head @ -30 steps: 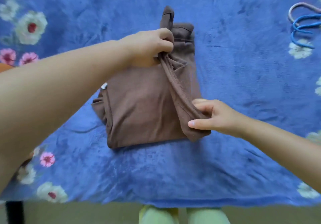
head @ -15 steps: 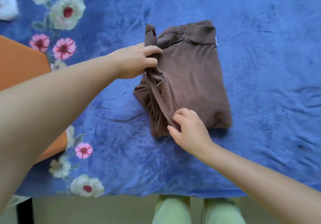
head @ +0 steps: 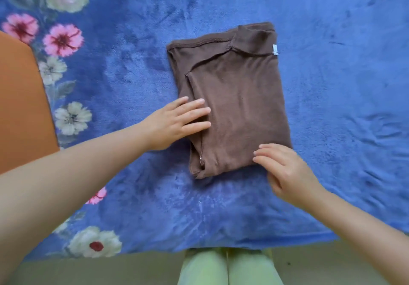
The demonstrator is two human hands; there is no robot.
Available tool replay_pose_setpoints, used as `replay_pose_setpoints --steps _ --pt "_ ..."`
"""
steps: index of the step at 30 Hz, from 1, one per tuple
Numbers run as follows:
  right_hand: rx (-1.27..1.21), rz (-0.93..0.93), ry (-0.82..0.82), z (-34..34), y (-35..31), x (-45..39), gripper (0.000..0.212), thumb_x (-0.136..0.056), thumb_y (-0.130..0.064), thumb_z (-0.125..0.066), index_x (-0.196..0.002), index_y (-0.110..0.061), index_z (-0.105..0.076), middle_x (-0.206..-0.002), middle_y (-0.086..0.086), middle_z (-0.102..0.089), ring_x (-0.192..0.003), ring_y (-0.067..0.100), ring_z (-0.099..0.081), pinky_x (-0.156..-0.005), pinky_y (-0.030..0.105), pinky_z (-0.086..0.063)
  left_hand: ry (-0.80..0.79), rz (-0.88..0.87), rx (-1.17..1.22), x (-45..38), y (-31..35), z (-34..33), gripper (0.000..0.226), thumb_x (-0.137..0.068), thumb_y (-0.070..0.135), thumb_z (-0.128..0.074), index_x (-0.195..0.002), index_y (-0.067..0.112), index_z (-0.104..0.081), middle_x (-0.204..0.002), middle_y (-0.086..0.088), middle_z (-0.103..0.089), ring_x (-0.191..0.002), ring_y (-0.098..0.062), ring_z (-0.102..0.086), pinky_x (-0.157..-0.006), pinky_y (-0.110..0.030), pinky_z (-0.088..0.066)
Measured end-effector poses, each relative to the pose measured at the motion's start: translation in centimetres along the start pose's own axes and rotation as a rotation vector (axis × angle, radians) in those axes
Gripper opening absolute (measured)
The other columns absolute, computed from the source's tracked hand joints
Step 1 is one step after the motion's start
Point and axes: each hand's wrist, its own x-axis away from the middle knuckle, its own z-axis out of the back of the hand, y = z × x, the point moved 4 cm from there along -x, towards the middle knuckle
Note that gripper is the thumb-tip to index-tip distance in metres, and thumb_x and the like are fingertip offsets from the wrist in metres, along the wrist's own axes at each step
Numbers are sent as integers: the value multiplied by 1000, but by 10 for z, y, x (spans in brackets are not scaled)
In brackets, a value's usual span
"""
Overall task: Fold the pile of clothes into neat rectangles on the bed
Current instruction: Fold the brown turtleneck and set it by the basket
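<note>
A brown garment point(head: 239, 98) lies folded into a rough rectangle on the blue flowered blanket point(head: 137, 67) of the bed. A small white label sticks out at its far right corner. My left hand point(head: 174, 123) rests flat on the garment's left edge, fingers spread, holding nothing. My right hand point(head: 285, 169) sits at the near right corner, its fingertips touching the cloth with the fingers loosely apart. A folded flap runs down the left side of the garment under my left fingers.
An orange surface point(head: 20, 107) lies at the left edge, over the blanket. The bed's near edge runs across the bottom, with my pale green trouser legs point(head: 228, 267) just below it. Open blanket stretches right of the garment.
Both hands have let go of the sleeve strip they were pinching. The strip now lies folded flat along the left side, and both hands rest open on the garment.
</note>
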Motion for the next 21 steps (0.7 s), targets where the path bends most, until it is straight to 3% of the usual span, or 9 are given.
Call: replay_pose_setpoints --steps 2,4,6,10,12,14,17,19,21 --pt "161 4 -26 18 40 -1 47 -84 4 -20 -121 -11 -46 -120 16 -59 -115 30 -44 -96 42 -36 -20 11 -5 -2 7 -7 59 -75 4 -22 -130 16 -38 -133 -16 -52 -130 -29 -28 -111 -37 -5" --pt "374 62 -175 25 76 -7 78 -68 13 -38 -137 -22 -29 -144 7 -32 -128 34 -29 -103 46 -22 8 56 10 -5 9 -18 55 -79 3 -22 -129 17 -38 -131 -15 -54 -140 -26 -15 -112 -35 -4" --pt "525 160 -301 19 100 -15 103 -54 19 -52 -139 -27 -18 -149 3 -20 -131 34 -23 -105 49 -16 49 113 20 -6 11 -26 51 -81 3 -26 -127 20 -40 -131 -12 -55 -144 -17 4 -114 -35 -4" --pt "576 390 -308 2 109 -37 70 -76 5 -29 -139 -26 -30 -142 5 -30 -128 31 -30 -111 43 -14 136 278 60 -14 19 -30 49 -79 3 -34 -122 23 -44 -125 -13 -59 -130 -27 -31 -112 -33 -9" --pt "522 415 -296 -5 112 -46 59 -80 2 -28 -133 -23 -37 -140 5 -32 -127 30 -32 -109 43 -18 154 319 71 -15 22 -36 51 -76 4 -37 -121 24 -44 -128 -13 -57 -123 -28 -36 -112 -33 -8" --pt "455 402 -303 -8 117 -49 62 -76 6 -42 -131 -22 -38 -139 6 -33 -126 30 -31 -105 42 -21 148 310 89 -15 22 -39 58 -68 2 -53 -121 25 -44 -134 -8 -46 -124 -29 -34 -113 -32 -8" --pt "252 294 -420 -5 126 -50 75 -62 3 -76 -126 -19 -44 -136 10 -47 -125 31 -34 -105 37 -27 98 306 217 -17 17 -32 86 -43 -6 -78 -116 26 -46 -133 -5 -42 -123 -28 -34 -107 -42 -28" --pt "59 190 -474 5 121 -52 53 -77 -19 -67 -125 -20 -45 -132 10 -53 -125 23 -37 -101 23 -31 45 293 338 -18 18 -22 69 -54 -3 -68 -114 25 -49 -131 -5 -54 -125 -28 -41 -97 -54 -36" --pt "-219 -33 -552 18 115 -53 52 -87 -60 -42 -125 -26 -51 -127 -6 -56 -123 1 -37 -97 10 -28 -48 372 592 -3 9 -37 55 -67 0 -42 -112 29 -54 -128 21 -55 -124 -12 -45 -100 -44 -34"
